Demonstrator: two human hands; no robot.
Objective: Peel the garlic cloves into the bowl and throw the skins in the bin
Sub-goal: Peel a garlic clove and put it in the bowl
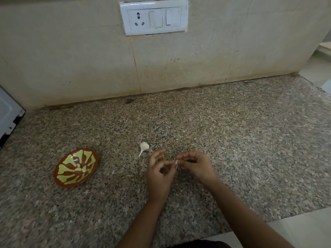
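Your two hands meet over the speckled stone surface [232, 140], close in front of you. Your left hand [158, 173] has its thumb and first finger pinched on a tiny garlic clove [176, 162], while its other fingers spread up and open. Your right hand [195, 165] is curled, and its fingertips pinch the same clove from the other side. The clove is so small that you cannot tell how much skin is on it.

A garlic bulb [143, 147] with a thin stem lies on the surface just past your left hand, not touching it. Well off to the left sits a brown bowl [62, 179] with green marks. It tilts a little, and a few pale peeled cloves [80, 168] lie inside it.

On the wall behind, there is a white switch plate [154, 17]. A grey box [8, 115] peeks in at the far left edge.
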